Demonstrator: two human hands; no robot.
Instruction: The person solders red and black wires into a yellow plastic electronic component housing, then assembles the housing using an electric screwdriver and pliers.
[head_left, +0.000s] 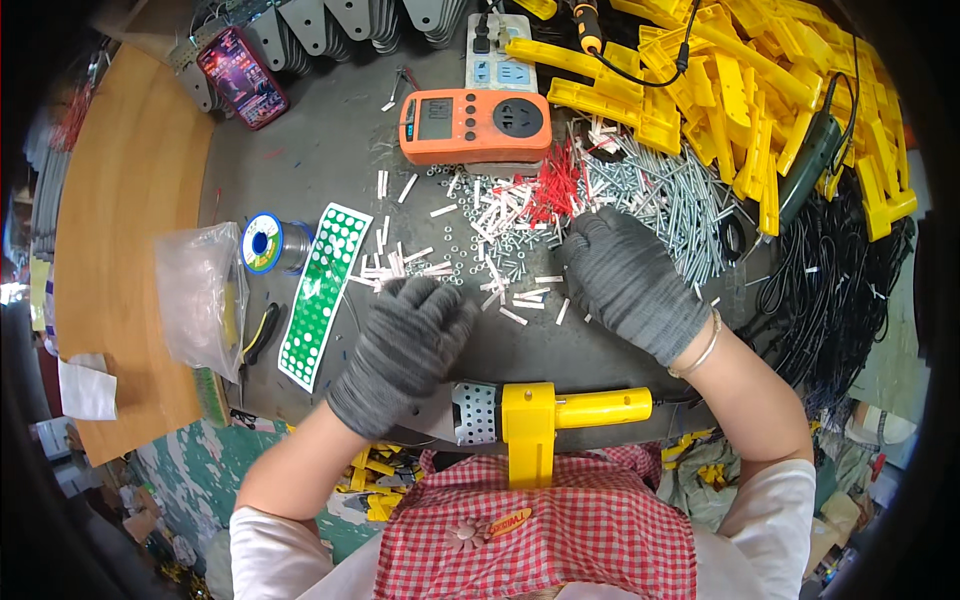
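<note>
My left hand (405, 340), in a grey knit glove, is closed with its fingers curled down by a scatter of small white strips (400, 262). Whatever its fingertips may hold is hidden. My gloved right hand (630, 285) is also closed, its fingertips at the near left side of a heap of long silver screws (665, 205). Its fingers hide what they may pinch. Between the hands lie small nuts (452, 240), more white strips and a bunch of red pieces (558, 185). Close to my body rests a yellow-handled tool (600, 407) with a perforated metal sleeve (475, 412).
An orange power meter (475, 127) stands behind the small parts, before a power strip (500, 60). Yellow plastic housings (740, 90) pile up far right, above black cables (825, 290). Leftward are a solder spool (275, 244), a green sticker sheet (325, 295) and a phone (243, 78).
</note>
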